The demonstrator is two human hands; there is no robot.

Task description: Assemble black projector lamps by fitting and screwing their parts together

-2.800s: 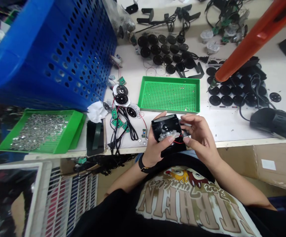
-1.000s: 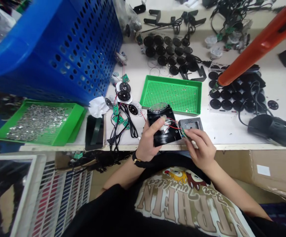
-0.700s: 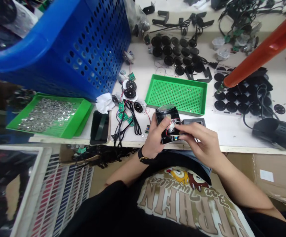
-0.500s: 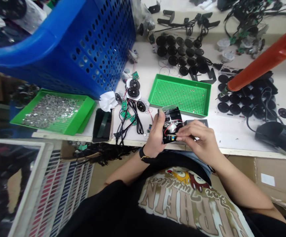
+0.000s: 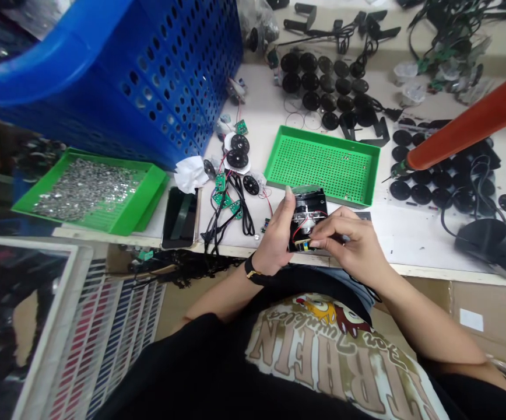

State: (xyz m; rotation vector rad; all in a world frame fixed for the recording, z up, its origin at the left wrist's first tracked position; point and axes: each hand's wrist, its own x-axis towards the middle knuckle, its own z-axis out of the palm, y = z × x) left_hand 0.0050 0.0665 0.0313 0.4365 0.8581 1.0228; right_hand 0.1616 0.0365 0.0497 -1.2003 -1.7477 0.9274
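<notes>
Just over the table's front edge, my left hand (image 5: 276,236) grips a black plastic housing (image 5: 315,202) by its left side, thumb on top. Inside the housing sit a clear part, a white motor-like cylinder (image 5: 308,224) and red wires. A small circuit board (image 5: 303,245) with blue and yellow components lies at the housing's near end. The fingers of my right hand (image 5: 349,239) are pinched at that board's right edge; the fingertips partly hide it. Behind the housing stands a green perforated tray (image 5: 274,169) with a few tiny parts in it.
A blue basket (image 5: 157,81) towers at the left, beside a green tray of small metal parts (image 5: 82,189). A phone (image 5: 181,217) and black cables (image 5: 243,204) lie near the edge. An orange-red electric screwdriver (image 5: 467,128) hangs at the right above black discs (image 5: 421,194).
The housing has tilted slightly in my left hand. My right fingers have shifted a little left along the board's edge. The whole view has moved slightly.
</notes>
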